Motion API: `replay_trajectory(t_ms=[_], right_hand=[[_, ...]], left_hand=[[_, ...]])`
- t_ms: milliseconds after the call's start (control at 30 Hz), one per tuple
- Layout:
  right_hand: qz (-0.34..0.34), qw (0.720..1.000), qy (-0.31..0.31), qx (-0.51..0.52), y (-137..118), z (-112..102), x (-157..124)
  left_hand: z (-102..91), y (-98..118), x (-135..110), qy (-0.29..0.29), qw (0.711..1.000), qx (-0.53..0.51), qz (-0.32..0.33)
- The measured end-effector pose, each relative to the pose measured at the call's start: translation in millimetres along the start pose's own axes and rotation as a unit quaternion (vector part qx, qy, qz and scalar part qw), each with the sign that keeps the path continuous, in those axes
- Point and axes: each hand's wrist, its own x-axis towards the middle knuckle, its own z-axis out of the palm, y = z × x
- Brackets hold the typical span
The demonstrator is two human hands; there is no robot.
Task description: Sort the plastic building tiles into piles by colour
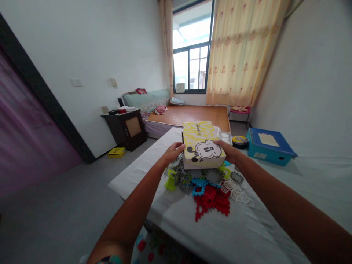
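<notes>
A yellow and white cardboard box [203,145] with a cartoon dog face on it is between my two hands. My left hand [176,151] grips its left side, fingers bent against the edge. On the right, my right hand [226,151] clasps the opposite side near the top. Below and in front of the box lies a spread of plastic building pieces: red ones [211,200], grey ones [183,176], lime green ones [170,182], blue ones [199,186] and white lattice ones [239,192]. Whether the box touches the pieces beneath it, I cannot tell.
The pieces lie on a table with a white cloth [145,165]. A blue box [271,146] and a round tin [239,141] stand at the right. Beyond are a bed [198,113] and a dark cabinet [123,128]. A yellow box [117,152] is on the floor.
</notes>
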Motion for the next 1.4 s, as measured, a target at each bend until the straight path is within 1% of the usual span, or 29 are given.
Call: replay_trajectory(t_ms=[100, 200, 300, 367, 433, 567, 667, 733, 800, 867, 967, 1033, 1100, 1167, 1233, 1333, 1400], right_hand=[[0.025, 0.999, 0.008, 0.025, -7.1, -5.3, 1.5], [0.055, 0.998, 0.011, 0.035, -16.8, -11.5, 4.7], [0.055, 0.998, 0.018, 0.033, -26.6, -15.5, 8.8], [0.048, 0.998, 0.021, 0.033, -31.0, -16.2, 10.7], [0.053, 0.998, 0.017, 0.031, -32.0, -15.9, 11.0], [0.084, 0.996, -0.005, 0.001, -28.8, -14.9, 6.1], [0.057, 0.998, -0.002, 0.016, -33.2, -17.1, 1.2], [0.025, 0.999, 0.012, 0.032, -39.5, -20.8, 0.7], [0.011, 0.999, 0.025, 0.027, -44.0, -24.9, 3.5], [0.031, 0.999, 0.03, -0.004, -43.5, -27.1, 9.0], [0.098, 0.992, 0.044, -0.069, -35.0, -25.0, 18.2], [0.13, 0.985, 0.056, -0.102, -28.7, -21.4, 22.3], [0.148, 0.979, 0.062, -0.127, -24.4, -18.0, 23.9], [0.153, 0.976, 0.059, -0.142, -22.2, -15.5, 23.2], [0.147, 0.977, 0.059, -0.144, -21.7, -14.1, 20.7], [0.138, 0.982, 0.041, -0.122, -23.6, -13.5, 14.2], [0.13, 0.986, 0.008, -0.102, -26.8, -12.8, 8.4]], left_hand=[[1.6, -1.0, 0.2, 0.002, 1.0, 0.005, -0.012], [1.2, -3.9, 0.4, -0.01, 1.0, -0.005, -0.022], [1.8, -7.9, 0.3, -0.023, 0.999, -0.016, -0.02], [3.2, -10.0, 0.7, -0.025, 0.999, -0.02, -0.034], [4.8, -10.8, 1.6, -0.023, 0.998, -0.029, -0.053], [6.9, -9.1, 2.1, -0.038, 0.995, -0.04, -0.081], [8.8, -8.4, -0.6, -0.046, 0.995, -0.027, -0.08], [11.4, -9.6, -3.2, -0.044, 0.997, -0.018, -0.054], [14.8, -11.2, -5.5, -0.039, 0.999, -0.009, -0.018], [18.0, -12.2, -7.0, -0.036, 0.999, -0.002, 0.012], [20.7, -11.4, -8.0, -0.046, 0.998, 0.0, 0.037], [21.2, -10.4, -8.1, -0.055, 0.998, -0.009, 0.027], [21.5, -9.7, -8.1, -0.066, 0.997, -0.026, -0.004], [22.3, -8.7, -8.7, -0.073, 0.995, -0.047, -0.042], [23.6, -6.7, -10.7, -0.076, 0.993, -0.067, -0.066], [23.7, -1.1, -16.1, -0.08, 0.991, -0.097, -0.053], [20.9, 4.1, -19.8, -0.076, 0.991, -0.109, -0.031]])
